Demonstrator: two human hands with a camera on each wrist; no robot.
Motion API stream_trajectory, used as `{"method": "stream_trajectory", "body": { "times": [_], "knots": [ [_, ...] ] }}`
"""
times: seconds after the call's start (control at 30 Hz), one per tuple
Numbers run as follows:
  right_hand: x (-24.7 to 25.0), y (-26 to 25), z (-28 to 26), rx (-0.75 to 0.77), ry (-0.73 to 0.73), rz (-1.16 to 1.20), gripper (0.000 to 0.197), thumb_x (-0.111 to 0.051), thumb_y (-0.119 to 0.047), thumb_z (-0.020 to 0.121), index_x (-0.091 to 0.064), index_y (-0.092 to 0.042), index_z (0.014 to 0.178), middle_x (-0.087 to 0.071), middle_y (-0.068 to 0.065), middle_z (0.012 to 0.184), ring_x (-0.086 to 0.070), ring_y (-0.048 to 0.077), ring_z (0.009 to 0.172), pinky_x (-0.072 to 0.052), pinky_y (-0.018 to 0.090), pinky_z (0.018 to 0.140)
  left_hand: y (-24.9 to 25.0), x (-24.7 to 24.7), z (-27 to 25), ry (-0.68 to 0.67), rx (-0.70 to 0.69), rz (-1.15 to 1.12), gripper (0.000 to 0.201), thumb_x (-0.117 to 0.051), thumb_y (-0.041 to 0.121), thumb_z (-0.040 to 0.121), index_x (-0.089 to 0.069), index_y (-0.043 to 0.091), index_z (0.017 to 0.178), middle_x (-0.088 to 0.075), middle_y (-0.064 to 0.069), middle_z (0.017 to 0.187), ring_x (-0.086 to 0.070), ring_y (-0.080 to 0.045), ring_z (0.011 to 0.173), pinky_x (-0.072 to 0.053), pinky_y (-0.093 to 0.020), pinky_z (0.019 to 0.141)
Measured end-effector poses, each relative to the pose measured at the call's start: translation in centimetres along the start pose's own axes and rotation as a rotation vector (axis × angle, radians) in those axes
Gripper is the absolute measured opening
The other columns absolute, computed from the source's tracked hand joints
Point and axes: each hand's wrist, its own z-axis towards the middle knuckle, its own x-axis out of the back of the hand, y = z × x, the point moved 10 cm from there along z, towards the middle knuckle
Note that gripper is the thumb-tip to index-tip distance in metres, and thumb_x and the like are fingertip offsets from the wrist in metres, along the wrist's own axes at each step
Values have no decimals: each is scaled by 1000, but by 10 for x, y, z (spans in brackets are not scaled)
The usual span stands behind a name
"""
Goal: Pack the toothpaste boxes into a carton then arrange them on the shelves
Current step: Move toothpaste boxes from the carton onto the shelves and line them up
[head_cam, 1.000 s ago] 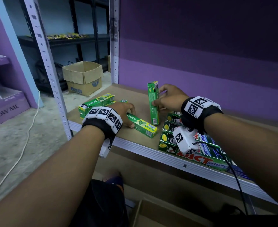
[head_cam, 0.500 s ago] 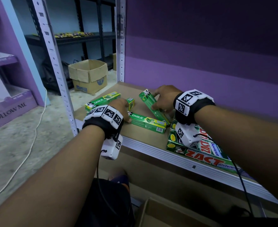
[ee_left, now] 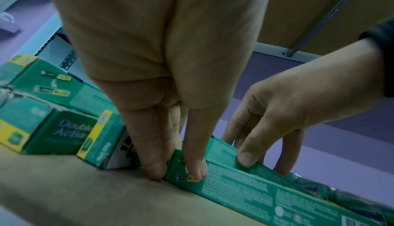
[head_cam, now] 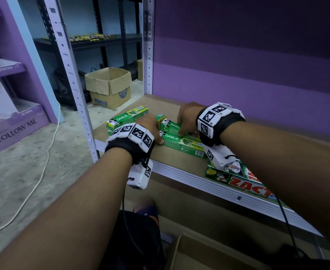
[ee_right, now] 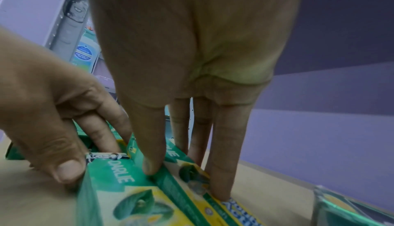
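We stand before a metal rack whose perforated white uprights rise at the left; its brown shelf board has a pale metal front edge. Behind the shelf we see a purple wall, darker toward the top. Left of the rack lies a grey concrete floor with a white cable trailing across it. Farther back an open cardboard carton sits on the floor beside a dark shelving unit. At far left we make out a purple display stand lettered "FOLLOW ME". The light is dim.
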Motion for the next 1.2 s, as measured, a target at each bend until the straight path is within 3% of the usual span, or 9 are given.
{"method": "stream_trajectory", "body": {
  "times": [0.1,0.33,0.43,0.53,0.63,0.73,0.9,1.03,1.2],
  "knots": [
    [-2,-4,0,12,-15,-54,35,-74,-31,86,-70,-4,108,-73,10,102,-69,24,92,-57,32,85,-1,0,0,-3,1,-4,51,-78,28,83,-64,0,124,-66,-13,126,-63,-26,108,-49,-32,91],
    [-10,-4,8,-11,-25,-158,23,-60,-20,91,-53,-7,73,-46,7,67,-47,27,71,-39,25,57,1,-1,-1,-9,-29,-44,64,-78,23,84,-52,11,141,-60,-5,135,-56,-23,125,-43,-35,106],
    [-12,1,8,-14,2,-116,25,-60,-19,88,-50,-7,68,-47,10,69,-45,27,68,-38,24,55,2,0,-2,4,-49,-45,64,-78,22,83,-52,15,141,-60,-3,135,-56,-22,125,-43,-34,106],
    [-13,5,3,43,-66,-34,32,-70,-31,86,-69,-1,94,-66,16,91,-56,26,78,-51,31,70,1,0,-2,16,-57,-52,61,-79,22,82,-56,17,138,-62,-2,133,-58,-20,123,-44,-32,105],
    [-10,13,-8,85,-119,-32,50,-77,-44,80,-68,-15,121,-69,1,104,-56,15,84,-44,23,72,0,0,0,30,-63,-36,61,-80,25,82,-57,19,137,-62,0,134,-58,-20,123,-45,-31,104],
    [-14,31,-16,64,-154,-79,57,-84,-44,72,-67,-23,122,-61,-10,83,-56,11,77,-40,20,61,2,0,1,37,-73,6,61,-79,30,82,-57,19,138,-60,1,136,-57,-20,124,-45,-28,101],
    [-20,45,-23,50,-167,11,64,-89,-43,66,-65,-28,124,-65,-11,86,-68,21,97,-53,30,89,7,-2,5,32,-89,72,61,-77,34,83,-57,16,138,-57,-3,140,-54,-23,126,-45,-31,102],
    [-22,43,-22,75,-151,-22,67,-87,-47,67,-64,-28,127,-70,-4,104,-66,20,103,-51,32,95,8,-4,8,44,-91,83,63,-78,39,81,-59,12,135,-60,-5,136,-56,-24,124,-45,-30,101],
    [-24,43,-15,99,-128,-103,68,-84,-50,70,-62,-29,131,-68,-5,116,-62,19,108,-45,25,87,8,-7,17,20,-91,90,61,-77,38,83,-60,9,133,-61,-7,135,-57,-25,123,-45,-34,103]
  ]
}}
